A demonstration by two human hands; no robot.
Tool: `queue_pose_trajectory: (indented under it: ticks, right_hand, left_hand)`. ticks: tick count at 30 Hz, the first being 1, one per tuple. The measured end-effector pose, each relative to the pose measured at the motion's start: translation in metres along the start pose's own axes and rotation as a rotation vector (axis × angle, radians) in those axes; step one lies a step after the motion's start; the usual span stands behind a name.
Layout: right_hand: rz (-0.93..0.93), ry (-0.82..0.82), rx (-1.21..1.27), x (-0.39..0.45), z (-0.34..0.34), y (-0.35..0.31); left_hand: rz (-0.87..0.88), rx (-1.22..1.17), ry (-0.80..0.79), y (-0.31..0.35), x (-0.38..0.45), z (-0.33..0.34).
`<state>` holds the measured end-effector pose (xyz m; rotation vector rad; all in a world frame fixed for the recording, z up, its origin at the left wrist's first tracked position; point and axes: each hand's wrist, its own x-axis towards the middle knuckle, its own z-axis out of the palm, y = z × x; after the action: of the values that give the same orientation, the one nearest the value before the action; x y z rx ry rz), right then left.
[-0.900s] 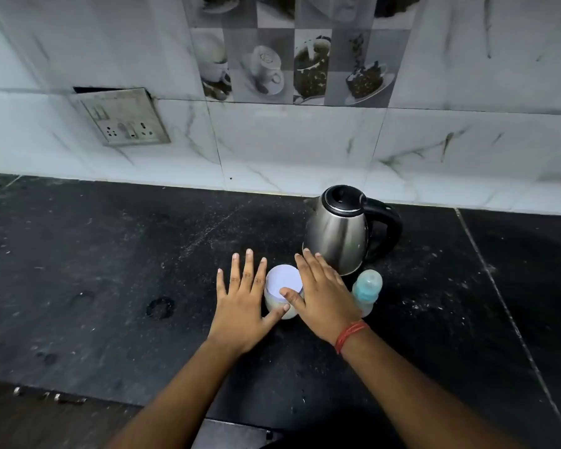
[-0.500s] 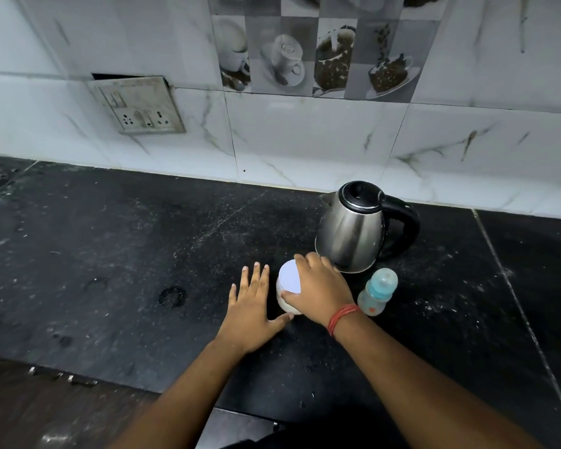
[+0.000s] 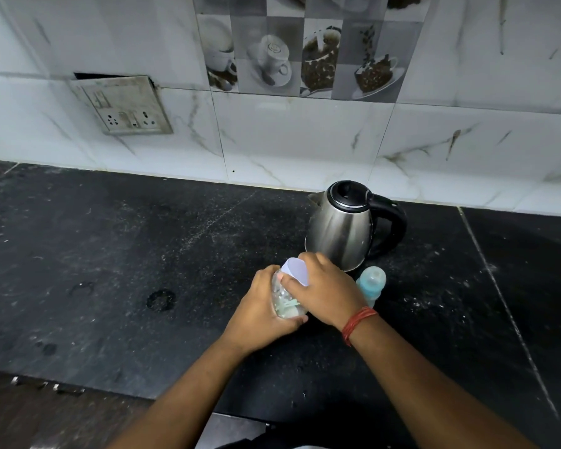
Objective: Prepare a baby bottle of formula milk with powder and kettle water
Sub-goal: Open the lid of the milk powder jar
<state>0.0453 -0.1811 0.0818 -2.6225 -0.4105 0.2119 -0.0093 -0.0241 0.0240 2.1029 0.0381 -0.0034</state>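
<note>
Near the middle of the frame, my left hand (image 3: 259, 306) wrapped the clear powder jar (image 3: 285, 303), tilted on the black worktop (image 3: 110, 270), while my right hand (image 3: 324, 286) closed its grip over the jar's white lid (image 3: 297, 270). Just above and right of my knuckles stood the steel kettle (image 3: 340, 231), crowding them. The baby bottle (image 3: 371, 281) sat just right of my right hand, partly hidden behind it. A socket plate (image 3: 127, 108) hung on the wall, upper left.

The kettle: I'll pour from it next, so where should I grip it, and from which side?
Grip the kettle by its black loop handle, reaching in from the right. It stands upright with the handle facing right, spout left, and probably suits the right hand.
</note>
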Motion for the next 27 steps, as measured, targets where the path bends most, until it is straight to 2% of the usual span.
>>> queue_pose_trajectory:
  ticks: [4, 12, 27]
  right_hand:
    - [-0.028, -0.08, 0.044, 0.0, -0.009, 0.012]
    - [-0.072, 0.005, 0.102, 0.001, -0.019, 0.012]
    - [-0.228, 0.02, 0.238, 0.0, -0.028, 0.009]
  left_hand:
    - [0.027, 0.005, -0.106, 0.007, 0.002, -0.005]
    - [-0.022, -0.291, -0.253, 0.018, 0.011, -0.011]
    - [0.0, -0.398, -0.427, 0.018, 0.021, -0.024]
